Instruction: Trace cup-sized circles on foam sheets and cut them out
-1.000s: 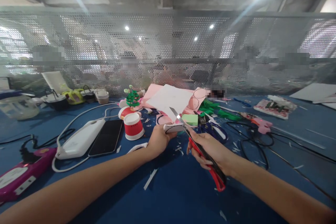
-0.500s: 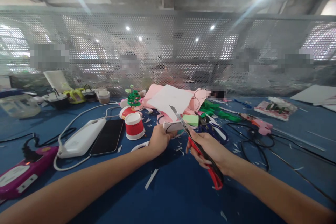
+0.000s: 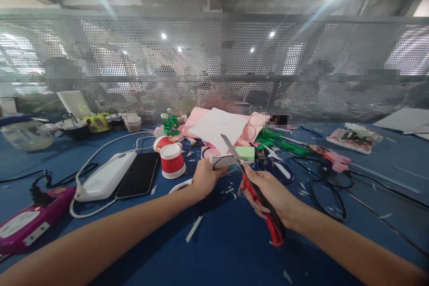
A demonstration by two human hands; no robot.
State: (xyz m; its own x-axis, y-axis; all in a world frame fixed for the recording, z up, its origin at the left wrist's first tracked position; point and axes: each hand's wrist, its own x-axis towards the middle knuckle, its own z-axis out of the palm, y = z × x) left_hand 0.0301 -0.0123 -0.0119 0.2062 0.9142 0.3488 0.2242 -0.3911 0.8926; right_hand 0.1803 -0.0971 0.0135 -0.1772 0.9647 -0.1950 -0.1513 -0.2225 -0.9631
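Near the middle of the blue table, my left hand is closed on a curved piece of white paper with a dark line along it. The fingertips behind it are partly hidden. In my right hand is a red and black utility knife, its long silver blade bare and slanting up to the left. The blade passes by the right end of the paper; I cannot tell whether they touch. Left of my left hand, a red and white paper cup stands upside down. Paper scraps lie below.
A phone, white power bank and purple power strip lie left. Behind my hands are white paper, pink sheets and green sticky notes. Blue scissors and black cables lie right. A perforated screen stands behind.
The whole view has shifted slightly. Both hands keep their holds on the paper and the knife, with hardly any movement between them.
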